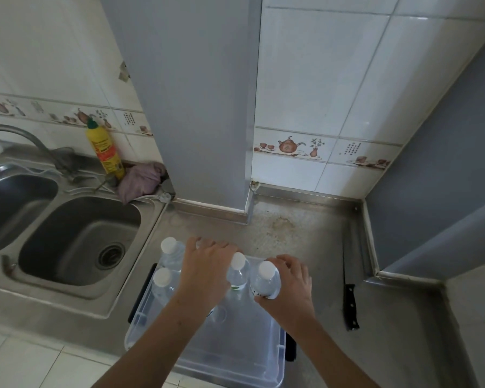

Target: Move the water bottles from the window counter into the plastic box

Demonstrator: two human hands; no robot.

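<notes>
A clear plastic box (235, 357) with black side handles sits on the steel counter in front of me. Several clear water bottles with white caps stand in its far end: one at the far left (170, 252), one nearer on the left (163, 284), one in the middle (238, 271). My left hand (207, 270) reaches over the box and its fingers curl around a bottle that it mostly hides. My right hand (289, 287) grips another bottle (265, 281) upright at the box's far right corner.
A black-handled knife (350, 289) lies on the counter to the right of the box. A double steel sink (79, 242) with a tap is at the left, with a yellow bottle (104, 149) and a purple cloth (140, 180) behind it. A grey pillar (196, 107) and tiled walls close off the back.
</notes>
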